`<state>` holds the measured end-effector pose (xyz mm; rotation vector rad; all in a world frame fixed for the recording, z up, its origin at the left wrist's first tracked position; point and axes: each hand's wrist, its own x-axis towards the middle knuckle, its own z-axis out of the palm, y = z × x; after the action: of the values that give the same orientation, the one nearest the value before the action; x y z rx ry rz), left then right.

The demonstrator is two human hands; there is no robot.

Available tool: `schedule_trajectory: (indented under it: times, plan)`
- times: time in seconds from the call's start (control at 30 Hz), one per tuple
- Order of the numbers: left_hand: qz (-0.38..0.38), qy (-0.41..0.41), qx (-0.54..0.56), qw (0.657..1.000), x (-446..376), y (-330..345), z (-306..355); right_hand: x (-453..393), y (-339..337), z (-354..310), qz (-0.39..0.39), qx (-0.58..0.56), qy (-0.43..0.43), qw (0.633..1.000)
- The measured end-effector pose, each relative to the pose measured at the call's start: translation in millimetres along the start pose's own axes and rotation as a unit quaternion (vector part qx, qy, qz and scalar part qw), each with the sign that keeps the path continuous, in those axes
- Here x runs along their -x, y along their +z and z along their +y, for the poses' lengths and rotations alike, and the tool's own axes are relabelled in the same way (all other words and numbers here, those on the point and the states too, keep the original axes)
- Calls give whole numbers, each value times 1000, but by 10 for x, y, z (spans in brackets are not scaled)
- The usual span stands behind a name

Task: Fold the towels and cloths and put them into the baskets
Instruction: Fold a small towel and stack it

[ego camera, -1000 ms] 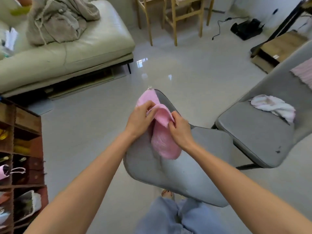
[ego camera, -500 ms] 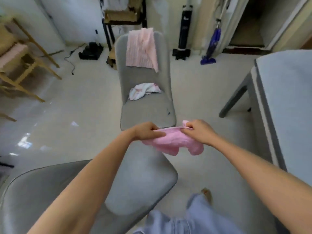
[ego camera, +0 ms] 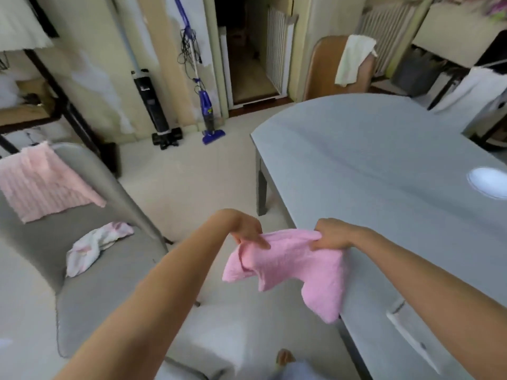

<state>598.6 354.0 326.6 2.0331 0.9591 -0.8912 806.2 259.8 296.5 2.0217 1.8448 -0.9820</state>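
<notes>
A small pink cloth (ego camera: 290, 270) hangs in the air between my hands, just left of the grey table's near edge. My left hand (ego camera: 247, 229) pinches its upper left corner. My right hand (ego camera: 333, 234) grips its upper right edge over the table edge. The cloth's lower part droops in loose flaps. No basket is in view.
The grey table (ego camera: 384, 165) fills the right, with a white dish (ego camera: 488, 182) on it. A grey chair (ego camera: 90, 270) at left carries a crumpled white-pink cloth (ego camera: 96, 242) and a pink towel (ego camera: 44, 185) on its back. A pale towel (ego camera: 354, 58) hangs on a wooden chair behind.
My view has swung right from the chairs to the grey table. Both hands carried the pink cloth along and spread apart, and the cloth now hangs more open beside the table edge.
</notes>
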Motion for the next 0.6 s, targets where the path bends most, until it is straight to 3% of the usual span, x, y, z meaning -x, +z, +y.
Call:
schedule_trajectory:
  times: [0.07, 0.13, 0.27, 0.33, 0.43, 0.5, 0.6]
  plan:
    - [-32, 25, 42, 998, -218, -230, 278, 18, -104, 316, 43, -143, 26, 988]
    - [-9, 63, 18, 998, -440, -460, 611, 58, -195, 662, 112, -224, 82, 965]
    - [-16, 112, -22, 993, -957, -800, 1170, 128, -199, 1219, 104, -207, 187, 955]
    - [-66, 120, -120, 983, -1231, -936, 1365, 157, -163, 1424, 58, -167, 236, 956]
    - [-105, 91, -336, 932, -1650, -1160, 1596, 197, -143, 1618, 45, -136, 329, 933]
    - [-39, 111, -425, 897, -1887, -1308, 1758, 192, -102, 1689, 107, -137, 411, 895]
    - [132, 179, -457, 861, -2110, -1581, 1956, 151, -105, 1721, 184, -133, 545, 807]
